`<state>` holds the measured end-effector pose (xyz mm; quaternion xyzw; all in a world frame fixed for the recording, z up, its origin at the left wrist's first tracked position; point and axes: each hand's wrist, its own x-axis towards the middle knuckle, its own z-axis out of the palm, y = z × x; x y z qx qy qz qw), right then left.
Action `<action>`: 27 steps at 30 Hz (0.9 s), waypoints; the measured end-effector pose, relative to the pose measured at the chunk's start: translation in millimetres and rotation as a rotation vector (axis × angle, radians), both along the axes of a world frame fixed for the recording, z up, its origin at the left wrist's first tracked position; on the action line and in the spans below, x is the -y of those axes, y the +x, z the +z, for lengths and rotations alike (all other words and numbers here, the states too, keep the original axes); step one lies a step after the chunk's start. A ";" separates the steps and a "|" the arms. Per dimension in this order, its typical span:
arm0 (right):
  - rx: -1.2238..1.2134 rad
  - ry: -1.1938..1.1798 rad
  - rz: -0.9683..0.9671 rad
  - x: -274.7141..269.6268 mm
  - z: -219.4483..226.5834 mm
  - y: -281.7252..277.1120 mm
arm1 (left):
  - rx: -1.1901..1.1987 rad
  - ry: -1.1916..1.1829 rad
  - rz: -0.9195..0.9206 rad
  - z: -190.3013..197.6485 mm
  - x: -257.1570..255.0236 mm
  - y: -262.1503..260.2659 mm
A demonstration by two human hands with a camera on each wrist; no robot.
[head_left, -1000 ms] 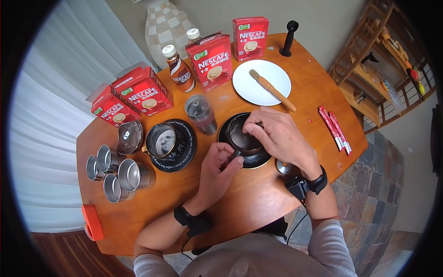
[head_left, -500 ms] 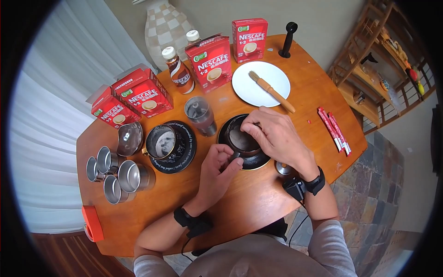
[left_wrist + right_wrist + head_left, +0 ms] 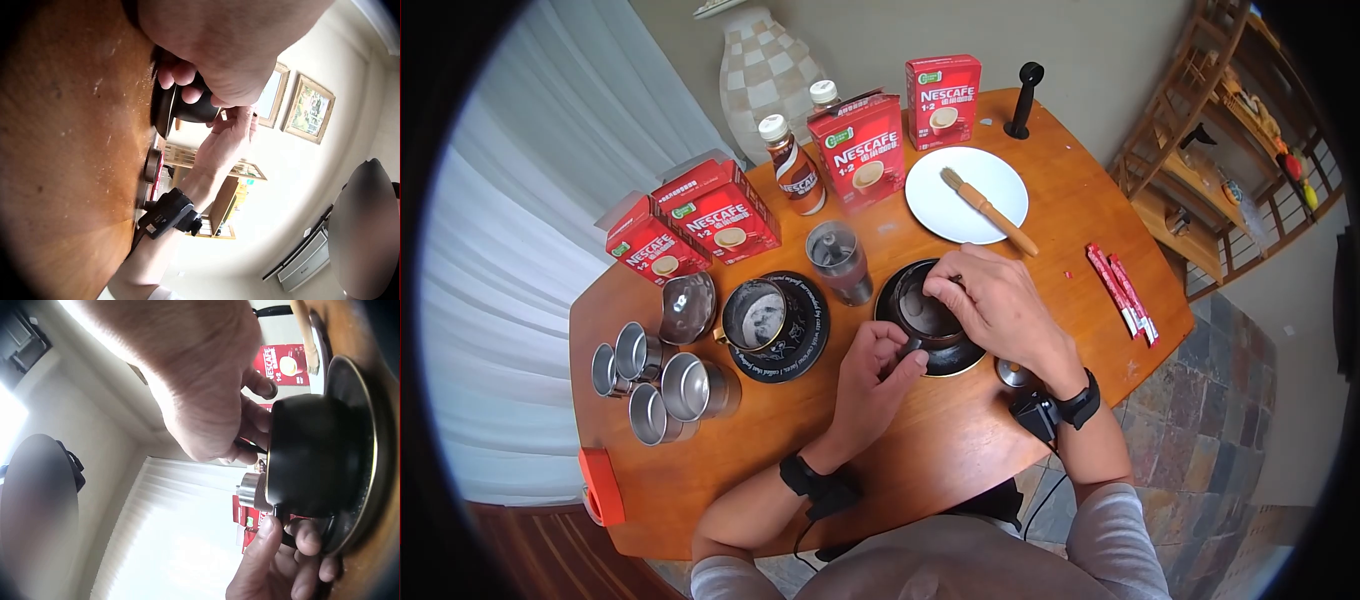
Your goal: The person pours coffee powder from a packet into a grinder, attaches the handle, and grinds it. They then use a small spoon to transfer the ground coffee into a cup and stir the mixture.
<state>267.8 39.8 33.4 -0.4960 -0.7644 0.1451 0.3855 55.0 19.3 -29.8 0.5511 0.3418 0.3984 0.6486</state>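
Note:
A black cup (image 3: 924, 318) with a dark liquid inside stands on a black gold-rimmed saucer (image 3: 952, 363) at the table's front. My left hand (image 3: 870, 385) grips the cup's handle, with the thumb on top, as the right wrist view shows. Over the cup's mouth, my right hand (image 3: 1005, 305) pinches a thin dark utensil (image 3: 250, 446) that reaches in at the rim; its lower end is hidden. Left of the saucer stands a clear-topped grinder-like cylinder (image 3: 838, 262). A second black cup (image 3: 755, 312) with whitish contents sits on a printed black saucer (image 3: 805, 350).
Several metal cups (image 3: 688, 388) and a shiny bowl (image 3: 688, 308) fill the left side. Red Nescafe boxes (image 3: 860, 150) and a coffee bottle (image 3: 796, 170) line the back. A brush (image 3: 990, 212) lies across a white plate (image 3: 930, 200); red sachets (image 3: 1122, 292) lie right.
The head view has tilted slightly, so the table's things appear a little lower. Both hands stay at the same cup, the right fingers shifting only slightly over its mouth.

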 end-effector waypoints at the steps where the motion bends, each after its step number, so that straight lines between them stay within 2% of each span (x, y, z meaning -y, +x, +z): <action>1: 0.000 0.000 -0.001 0.0 0.4 -0.3 | 0.003 0.000 0.000 0.7 0.1 0.0; 13: 0.018 -0.015 -0.037 0.2 1.7 -0.9 | -0.004 -0.012 -0.005 -1.4 -0.8 -0.9; 16: 0.007 -0.072 0.041 1.1 1.9 2.7 | -0.004 -0.014 0.010 -0.5 0.0 0.4; 19: -0.049 0.008 0.029 0.1 -1.5 -0.9 | -0.021 -0.020 0.000 -0.4 -0.7 -0.6; 22: -0.018 0.004 0.032 -0.4 -2.0 1.1 | 0.027 -0.016 0.008 -0.8 0.3 1.5; 25: 0.014 -0.096 0.058 2.4 6.2 3.0 | 0.007 -0.013 0.009 -0.7 -0.1 0.8; 27: 0.003 -0.055 0.037 1.1 1.8 0.9 | 0.000 -0.017 -0.001 -0.8 -0.6 -0.4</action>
